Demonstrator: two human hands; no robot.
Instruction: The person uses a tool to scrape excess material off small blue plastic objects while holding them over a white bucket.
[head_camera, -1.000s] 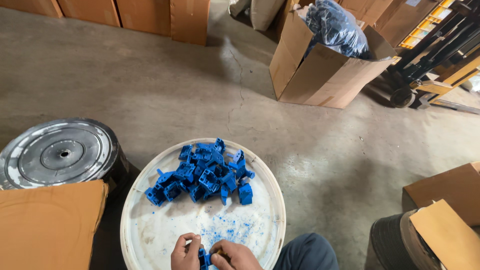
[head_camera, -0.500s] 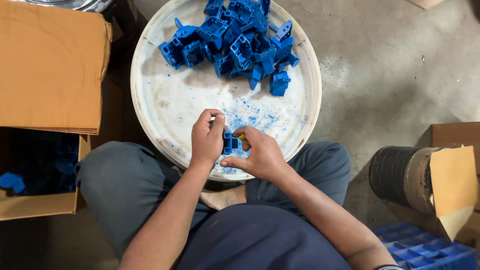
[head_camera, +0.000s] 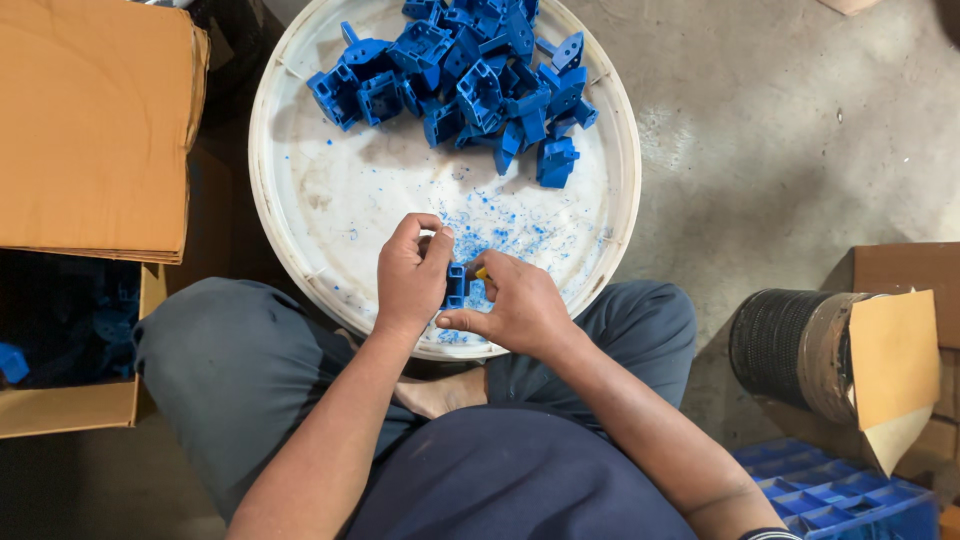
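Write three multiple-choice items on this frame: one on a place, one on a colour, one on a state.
1. Where does the pile of blue plastic parts lie?
A. at the far side of the round white tray
B. in the person's lap
C. on the concrete floor

2. What colour is the small part between the hands?
A. red
B. blue
C. white

3. How do the hands hold that part?
A. left hand alone
B. neither touches it
C. left hand and right hand, fingers closed on it

Answers: 1 A, the heap sits on the tray's far half; 2 B, it matches the pile; 3 C, fingers of both hands meet around it over the tray's near edge.
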